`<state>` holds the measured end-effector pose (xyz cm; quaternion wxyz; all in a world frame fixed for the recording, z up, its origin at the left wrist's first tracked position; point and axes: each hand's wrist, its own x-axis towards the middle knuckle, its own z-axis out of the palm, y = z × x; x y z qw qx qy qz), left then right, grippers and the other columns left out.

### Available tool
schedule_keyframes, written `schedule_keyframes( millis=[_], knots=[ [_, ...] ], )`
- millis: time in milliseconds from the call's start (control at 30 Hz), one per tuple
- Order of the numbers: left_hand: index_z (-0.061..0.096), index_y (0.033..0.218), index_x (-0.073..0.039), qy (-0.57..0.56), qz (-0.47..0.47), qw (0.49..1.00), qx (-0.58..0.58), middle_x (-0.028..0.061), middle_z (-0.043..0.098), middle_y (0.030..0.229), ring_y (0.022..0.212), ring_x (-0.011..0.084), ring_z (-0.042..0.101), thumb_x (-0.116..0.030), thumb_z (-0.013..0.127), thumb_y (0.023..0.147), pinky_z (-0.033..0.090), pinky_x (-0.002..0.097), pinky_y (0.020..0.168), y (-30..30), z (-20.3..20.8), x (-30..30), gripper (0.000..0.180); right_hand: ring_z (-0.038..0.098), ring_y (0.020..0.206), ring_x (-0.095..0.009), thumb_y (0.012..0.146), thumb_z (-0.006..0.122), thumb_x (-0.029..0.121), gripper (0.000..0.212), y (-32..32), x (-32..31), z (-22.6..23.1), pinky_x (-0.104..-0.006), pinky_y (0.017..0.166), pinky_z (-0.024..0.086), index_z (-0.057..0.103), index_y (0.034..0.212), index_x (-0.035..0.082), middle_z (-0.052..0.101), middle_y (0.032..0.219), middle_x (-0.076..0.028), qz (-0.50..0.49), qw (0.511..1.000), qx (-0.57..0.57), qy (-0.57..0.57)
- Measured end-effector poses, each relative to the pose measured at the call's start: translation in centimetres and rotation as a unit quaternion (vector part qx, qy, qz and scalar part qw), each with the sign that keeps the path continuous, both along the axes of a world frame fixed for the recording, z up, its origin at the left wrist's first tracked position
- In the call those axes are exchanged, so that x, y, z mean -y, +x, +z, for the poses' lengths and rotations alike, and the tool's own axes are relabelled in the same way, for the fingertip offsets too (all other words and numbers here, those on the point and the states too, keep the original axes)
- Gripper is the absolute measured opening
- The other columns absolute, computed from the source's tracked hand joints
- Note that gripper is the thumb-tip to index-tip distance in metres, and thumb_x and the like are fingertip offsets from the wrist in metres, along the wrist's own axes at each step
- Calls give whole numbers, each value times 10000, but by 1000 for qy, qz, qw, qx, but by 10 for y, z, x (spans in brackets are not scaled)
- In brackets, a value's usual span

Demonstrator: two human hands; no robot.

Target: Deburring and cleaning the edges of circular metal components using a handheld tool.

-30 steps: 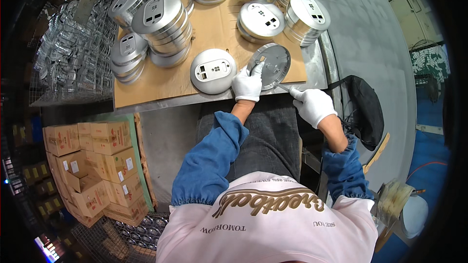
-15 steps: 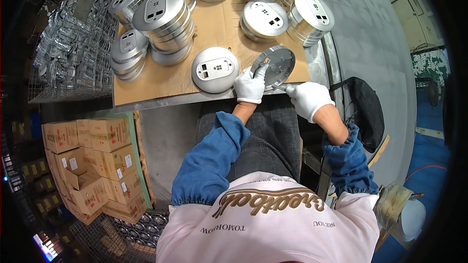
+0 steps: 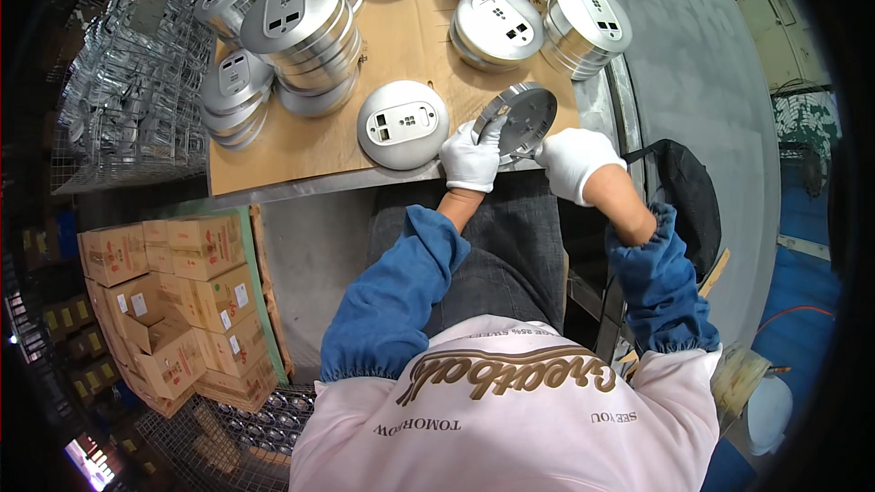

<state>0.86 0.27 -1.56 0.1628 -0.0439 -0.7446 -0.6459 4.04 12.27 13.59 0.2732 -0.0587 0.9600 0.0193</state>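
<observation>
In my white-gloved left hand is a round metal cover, tilted up on its edge so its dark hollow inside shows. The fingers wrap around its left rim. My gloved right hand is closed at the cover's lower right rim; a thin dark tool seems to be in it, but its kind is hidden. Just left of my left hand, a silver round cover lies face up, with an oval white panel and small cutouts.
Stacks of similar silver covers stand farther back on the cardboard-topped table. Wire baskets of metal parts are at the left. Cartons are piled lower left. A black bag hangs at the table's right side.
The held cover has turned slightly, hiding more of my left thumb. My right hand has shifted a little upward and closer to the rim, and less of the thin tool shows.
</observation>
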Motion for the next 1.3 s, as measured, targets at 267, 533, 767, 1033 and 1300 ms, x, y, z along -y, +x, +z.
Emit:
schedule_keyframes(
  millis=[267,533,767,1033,1300],
  knots=[
    [637,684,-36,-52,5,997,62,120,550,508,459,267,535,-348,707,784,410,365,479,-1,14,1,335,619,618,-296,769,503,101,507,79,14,-51,-409,539,495,462,1274,84,570,757,-143,-77,990,-119,4],
    [675,738,-41,-41,1,989,141,145,609,596,534,280,595,-364,680,796,451,361,532,-6,19,0,328,584,590,-285,786,576,117,522,102,1,-100,-394,513,468,469,1294,172,545,708,-109,-156,939,-285,-109],
    [674,743,-42,-33,-5,996,86,137,617,602,535,275,597,-350,689,793,452,355,528,-2,12,2,313,605,667,-329,820,580,224,356,91,-15,-57,-438,580,473,563,1172,172,595,717,-140,-169,954,-228,-95],
    [643,716,-68,-150,-30,988,6,85,590,611,514,265,578,-366,704,771,456,357,490,8,23,3,309,608,645,-328,835,530,202,254,73,-8,-30,-440,561,470,617,1068,148,605,684,-139,-102,981,-161,-41],
    [647,727,-48,-171,-32,984,-49,88,558,574,468,237,528,-327,704,791,422,331,470,10,25,3,292,609,663,-336,825,522,177,239,57,-7,-31,-434,593,476,648,1025,146,618,721,-156,-116,990,-84,-20]
  ],
)
